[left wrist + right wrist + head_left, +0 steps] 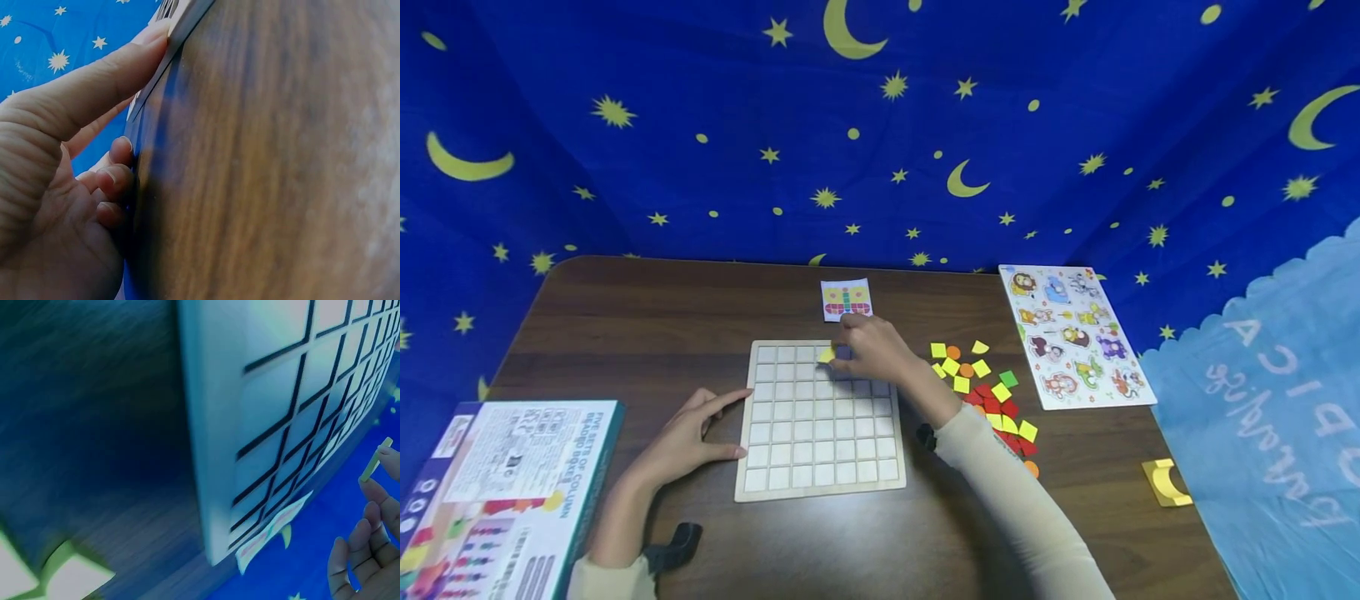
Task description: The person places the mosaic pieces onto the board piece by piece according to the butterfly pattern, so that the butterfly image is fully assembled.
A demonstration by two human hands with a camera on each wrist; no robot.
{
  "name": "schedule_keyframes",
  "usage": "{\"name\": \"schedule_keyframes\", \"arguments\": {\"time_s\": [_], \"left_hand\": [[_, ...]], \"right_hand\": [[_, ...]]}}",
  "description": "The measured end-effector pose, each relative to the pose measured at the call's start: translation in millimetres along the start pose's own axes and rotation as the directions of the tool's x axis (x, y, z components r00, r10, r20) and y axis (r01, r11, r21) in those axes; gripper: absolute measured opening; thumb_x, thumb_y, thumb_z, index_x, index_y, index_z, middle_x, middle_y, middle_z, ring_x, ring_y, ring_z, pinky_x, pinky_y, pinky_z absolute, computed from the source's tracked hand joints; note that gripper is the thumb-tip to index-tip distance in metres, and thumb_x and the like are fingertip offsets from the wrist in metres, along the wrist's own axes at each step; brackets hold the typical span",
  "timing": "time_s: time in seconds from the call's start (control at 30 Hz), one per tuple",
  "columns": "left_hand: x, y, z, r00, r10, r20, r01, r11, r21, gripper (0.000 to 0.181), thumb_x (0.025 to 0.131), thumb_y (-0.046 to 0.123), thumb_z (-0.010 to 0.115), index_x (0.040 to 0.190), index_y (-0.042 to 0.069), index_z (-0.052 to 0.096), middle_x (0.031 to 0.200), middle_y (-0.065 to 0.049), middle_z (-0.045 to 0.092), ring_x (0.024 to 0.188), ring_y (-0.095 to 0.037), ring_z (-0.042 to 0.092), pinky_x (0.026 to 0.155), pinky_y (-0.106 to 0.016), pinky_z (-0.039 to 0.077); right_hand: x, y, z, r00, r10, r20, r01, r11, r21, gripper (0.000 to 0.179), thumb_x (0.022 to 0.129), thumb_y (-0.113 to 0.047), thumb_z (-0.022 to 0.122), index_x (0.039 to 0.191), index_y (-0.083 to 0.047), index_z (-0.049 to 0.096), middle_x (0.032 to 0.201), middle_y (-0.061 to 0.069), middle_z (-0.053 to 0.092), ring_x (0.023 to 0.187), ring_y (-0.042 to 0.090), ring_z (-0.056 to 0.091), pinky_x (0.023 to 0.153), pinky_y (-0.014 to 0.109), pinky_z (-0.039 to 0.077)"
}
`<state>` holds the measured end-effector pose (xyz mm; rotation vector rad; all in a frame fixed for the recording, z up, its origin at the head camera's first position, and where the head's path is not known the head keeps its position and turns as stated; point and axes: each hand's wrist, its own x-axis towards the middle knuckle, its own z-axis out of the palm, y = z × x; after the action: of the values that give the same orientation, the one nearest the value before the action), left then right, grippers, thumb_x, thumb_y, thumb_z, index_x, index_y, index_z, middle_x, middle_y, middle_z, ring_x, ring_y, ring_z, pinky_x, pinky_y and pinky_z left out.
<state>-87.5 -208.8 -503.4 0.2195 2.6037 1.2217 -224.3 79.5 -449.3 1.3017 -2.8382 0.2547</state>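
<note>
A square wooden grid board (823, 430) with bare recessed cells lies flat in the middle of the table. My right hand (872, 345) is over its top row and pinches a thin yellow tile (827, 355) between thumb and index finger; the tile is seen edge-on in the right wrist view (377, 460). At the board's left edge rests my left hand (688, 432), thumb and index fingertip spread apart along the side. Its other fingers bend loosely beneath, as the left wrist view shows. A small pattern card (846, 298) with a butterfly-like design lies behind the board.
Loose yellow, red, orange and green tiles (961, 384) are scattered right of the board. Farther right lies an animal puzzle board (1078, 337), with a yellow arch block (1167, 483) nearer the table's right edge. A printed box (512, 500) occupies the left front.
</note>
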Motion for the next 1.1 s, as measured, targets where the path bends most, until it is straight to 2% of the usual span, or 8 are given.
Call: {"name": "schedule_keyframes", "arguments": {"time_s": [0.13, 0.43, 0.67, 0.9, 1.1], "left_hand": [[-0.4, -0.3, 0.2, 1.000, 0.001, -0.003, -0.001, 1.000, -0.008, 0.084, 0.075, 0.028, 0.086, 0.148, 0.018, 0.047, 0.099, -0.005, 0.038, 0.082, -0.016, 0.034, 0.070, -0.028, 0.032], [0.2, -3.2, 1.4, 1.000, -0.004, -0.007, 0.004, 1.000, -0.006, 0.083, 0.075, 0.027, 0.086, 0.148, 0.019, 0.047, 0.098, -0.004, 0.038, 0.080, -0.016, 0.033, 0.069, -0.028, 0.032], [0.5, -4.9, 1.9, 1.000, 0.005, -0.016, -0.006, 1.000, -0.013, 0.083, 0.075, 0.026, 0.086, 0.148, 0.019, 0.048, 0.098, -0.004, 0.038, 0.080, -0.015, 0.034, 0.069, -0.027, 0.032], [0.7, -4.9, 0.9, 1.000, 0.003, -0.009, -0.003, 1.000, -0.011, 0.083, 0.075, 0.029, 0.086, 0.148, 0.020, 0.047, 0.098, -0.004, 0.038, 0.081, -0.016, 0.034, 0.069, -0.028, 0.031], [0.1, -4.7, 1.5, 1.000, 0.010, -0.008, -0.011, 1.000, -0.023, 0.083, 0.075, 0.029, 0.086, 0.148, 0.020, 0.047, 0.097, -0.003, 0.037, 0.081, -0.015, 0.034, 0.069, -0.027, 0.032]], "right_hand": [[6.9, -10, 3, 1.000, -0.015, 0.017, 0.016, 1.000, -0.023, 0.028, 0.084, -0.037, 0.077, 0.099, -0.012, 0.079, 0.092, 0.002, 0.062, 0.073, 0.013, 0.055, 0.063, 0.030, 0.048], [24.3, -33, 9, 0.997, -0.044, 0.062, 0.047, 0.997, -0.053, 0.029, 0.086, -0.041, 0.075, 0.101, -0.017, 0.079, 0.095, -0.001, 0.063, 0.078, 0.011, 0.057, 0.070, 0.029, 0.050], [34.1, -43, 15, 0.994, -0.021, 0.104, 0.030, 0.996, -0.087, 0.028, 0.087, -0.043, 0.074, 0.103, -0.021, 0.079, 0.102, -0.002, 0.065, 0.095, 0.013, 0.062, 0.082, 0.031, 0.051], [44.5, -54, 20, 0.991, -0.020, 0.129, 0.035, 0.993, -0.114, 0.025, 0.087, -0.043, 0.073, 0.098, -0.021, 0.078, 0.098, -0.003, 0.063, 0.091, 0.013, 0.061, 0.081, 0.032, 0.050], [51.1, -62, 27, 0.989, -0.014, 0.149, 0.033, 0.992, -0.125, 0.022, 0.089, -0.042, 0.072, 0.096, -0.021, 0.077, 0.102, -0.003, 0.064, 0.093, 0.012, 0.061, 0.080, 0.032, 0.050]]}}
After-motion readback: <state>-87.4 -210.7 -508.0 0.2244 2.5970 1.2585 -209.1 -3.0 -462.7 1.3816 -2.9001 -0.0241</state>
